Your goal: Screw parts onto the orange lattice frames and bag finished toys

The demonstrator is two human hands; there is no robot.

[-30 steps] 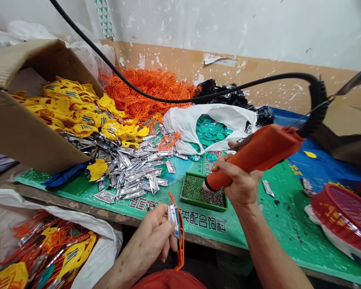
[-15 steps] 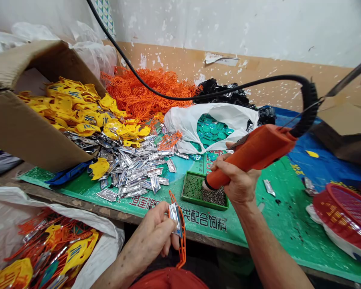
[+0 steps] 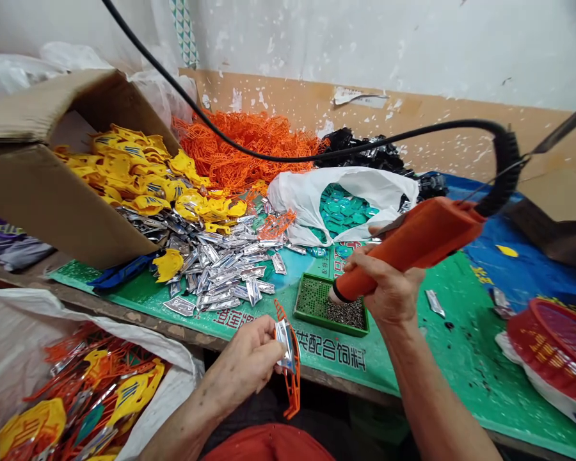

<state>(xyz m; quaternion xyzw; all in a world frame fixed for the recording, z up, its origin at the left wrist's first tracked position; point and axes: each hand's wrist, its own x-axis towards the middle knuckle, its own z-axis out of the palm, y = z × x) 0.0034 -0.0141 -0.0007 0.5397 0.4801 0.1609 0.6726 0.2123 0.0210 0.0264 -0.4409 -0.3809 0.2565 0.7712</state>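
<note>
Your left grip holds an orange frame, your right grip an orange tool above the green tray of studs.

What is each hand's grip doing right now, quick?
Left hand: closed, holding an orange plastic frame with a silver metal piece.
Right hand: closed around an orange corded tool.

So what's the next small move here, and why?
Probably carry the orange corded tool over to the silver piece: the right hand holds its tip at the green tray of small dark bits, while the left hand holds that piece up on the orange lattice frame.
</note>
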